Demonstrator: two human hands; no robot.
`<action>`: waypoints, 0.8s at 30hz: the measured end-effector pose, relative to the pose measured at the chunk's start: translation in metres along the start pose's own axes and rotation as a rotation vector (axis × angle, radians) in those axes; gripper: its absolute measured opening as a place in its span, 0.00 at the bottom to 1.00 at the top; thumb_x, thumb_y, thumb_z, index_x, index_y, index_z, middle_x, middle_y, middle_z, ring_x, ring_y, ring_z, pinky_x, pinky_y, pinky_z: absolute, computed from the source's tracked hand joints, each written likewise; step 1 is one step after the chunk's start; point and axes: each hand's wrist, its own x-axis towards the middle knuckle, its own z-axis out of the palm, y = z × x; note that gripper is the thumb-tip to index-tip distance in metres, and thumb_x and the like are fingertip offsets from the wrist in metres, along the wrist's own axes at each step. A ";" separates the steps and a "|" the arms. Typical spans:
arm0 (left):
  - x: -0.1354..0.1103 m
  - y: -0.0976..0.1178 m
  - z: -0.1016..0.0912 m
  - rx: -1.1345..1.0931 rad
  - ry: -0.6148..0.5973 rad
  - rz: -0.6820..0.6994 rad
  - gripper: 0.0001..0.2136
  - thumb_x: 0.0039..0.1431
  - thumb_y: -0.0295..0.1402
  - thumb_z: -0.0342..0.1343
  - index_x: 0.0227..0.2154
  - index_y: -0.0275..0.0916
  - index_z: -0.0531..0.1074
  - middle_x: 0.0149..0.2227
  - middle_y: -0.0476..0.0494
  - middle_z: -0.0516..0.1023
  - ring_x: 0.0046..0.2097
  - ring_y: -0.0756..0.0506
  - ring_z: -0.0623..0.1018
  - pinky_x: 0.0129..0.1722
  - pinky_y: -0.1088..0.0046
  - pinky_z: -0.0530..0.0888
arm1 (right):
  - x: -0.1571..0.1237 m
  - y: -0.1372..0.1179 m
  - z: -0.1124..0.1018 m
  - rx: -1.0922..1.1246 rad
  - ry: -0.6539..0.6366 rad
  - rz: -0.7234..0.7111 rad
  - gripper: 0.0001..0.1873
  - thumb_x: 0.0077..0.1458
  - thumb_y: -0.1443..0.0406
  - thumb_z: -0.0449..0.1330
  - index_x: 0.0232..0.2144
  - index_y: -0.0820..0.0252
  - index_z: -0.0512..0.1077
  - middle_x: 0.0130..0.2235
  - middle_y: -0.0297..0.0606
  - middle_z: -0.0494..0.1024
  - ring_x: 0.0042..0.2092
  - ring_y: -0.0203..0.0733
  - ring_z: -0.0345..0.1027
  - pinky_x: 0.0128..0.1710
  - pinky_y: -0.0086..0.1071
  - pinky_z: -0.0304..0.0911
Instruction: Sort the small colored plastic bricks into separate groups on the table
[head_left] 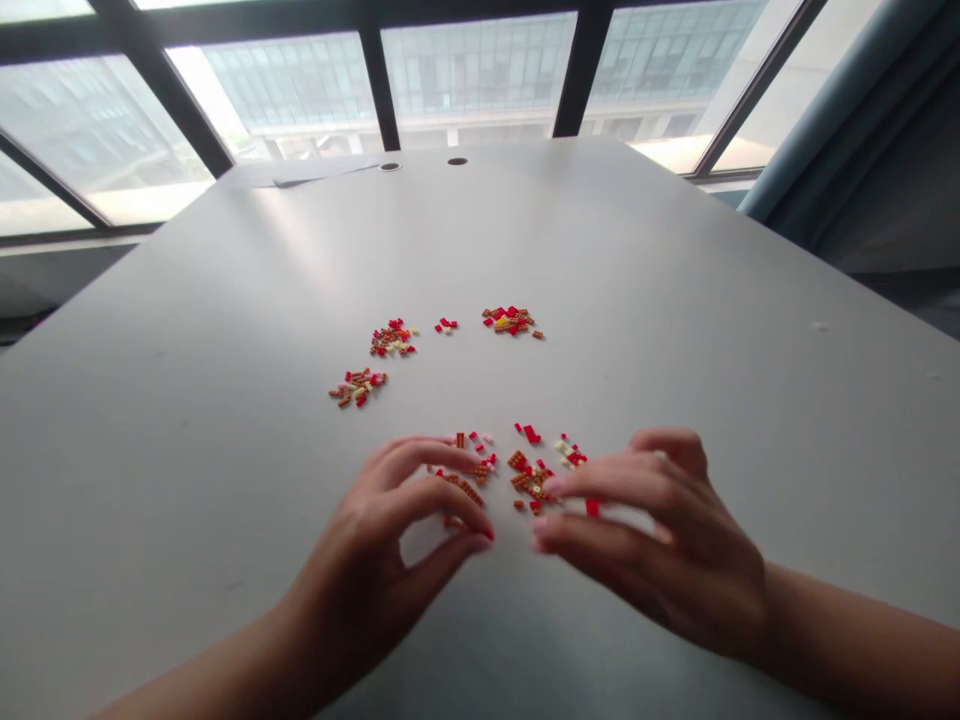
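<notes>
My left hand (397,530) is closed in a pinch on a small red toy brick (490,535), which shows only as a sliver at the fingertips. Behind its fingers lie brown, red and pink bricks (463,488), partly covered by the hand. To the right, my right hand (667,530) has its index finger and thumb apart, its fingertips at the near edge of a pile of brown and red bricks (531,478). Under its fingers a red piece (592,508) shows. Cream and red bricks (570,452) lie just beyond that hand.
Farther back on the white table (675,300) sit more brick piles: one at the left (358,387), one behind it (392,338), a tiny cluster (446,326) and another pile (511,320). Two round holes (457,161) and a paper sheet (315,175) are near the windows.
</notes>
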 end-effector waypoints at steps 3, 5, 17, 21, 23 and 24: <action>0.009 -0.027 -0.019 0.292 0.228 -0.030 0.03 0.59 0.34 0.59 0.30 0.46 0.76 0.45 0.47 0.79 0.50 0.42 0.76 0.54 0.58 0.71 | 0.003 0.019 -0.005 -0.081 -0.014 0.190 0.01 0.59 0.68 0.62 0.34 0.57 0.74 0.43 0.42 0.76 0.38 0.40 0.72 0.41 0.39 0.60; 0.013 -0.052 -0.033 0.481 0.357 -0.099 0.04 0.59 0.36 0.60 0.30 0.45 0.76 0.43 0.45 0.80 0.47 0.39 0.77 0.52 0.53 0.70 | 0.001 0.031 -0.007 -0.086 -0.095 0.258 0.02 0.59 0.66 0.61 0.33 0.57 0.74 0.44 0.43 0.75 0.40 0.45 0.72 0.42 0.41 0.59; 0.014 -0.106 -0.041 0.660 0.428 -0.299 0.08 0.58 0.42 0.59 0.34 0.44 0.79 0.44 0.42 0.80 0.48 0.36 0.77 0.53 0.50 0.69 | -0.005 0.031 -0.008 -0.025 -0.439 0.324 0.07 0.59 0.63 0.59 0.32 0.52 0.77 0.49 0.43 0.74 0.41 0.47 0.71 0.45 0.47 0.55; 0.015 -0.101 -0.041 0.645 0.446 -0.260 0.08 0.59 0.41 0.58 0.32 0.44 0.78 0.43 0.42 0.80 0.47 0.36 0.77 0.53 0.50 0.68 | -0.005 0.033 -0.009 -0.021 -0.464 0.317 0.06 0.59 0.65 0.59 0.33 0.53 0.77 0.49 0.44 0.73 0.41 0.47 0.71 0.44 0.46 0.57; 0.016 -0.097 -0.040 0.634 0.448 -0.234 0.08 0.59 0.40 0.58 0.31 0.43 0.78 0.43 0.42 0.80 0.47 0.36 0.77 0.54 0.49 0.68 | -0.005 0.034 -0.009 -0.029 -0.459 0.308 0.07 0.60 0.65 0.58 0.33 0.53 0.77 0.49 0.44 0.73 0.41 0.47 0.72 0.44 0.46 0.57; 0.016 -0.094 -0.040 0.626 0.446 -0.217 0.08 0.59 0.40 0.58 0.31 0.43 0.78 0.43 0.42 0.80 0.47 0.36 0.77 0.53 0.49 0.68 | -0.005 0.034 -0.009 -0.036 -0.441 0.306 0.08 0.61 0.65 0.57 0.34 0.53 0.77 0.49 0.44 0.73 0.40 0.46 0.72 0.44 0.46 0.57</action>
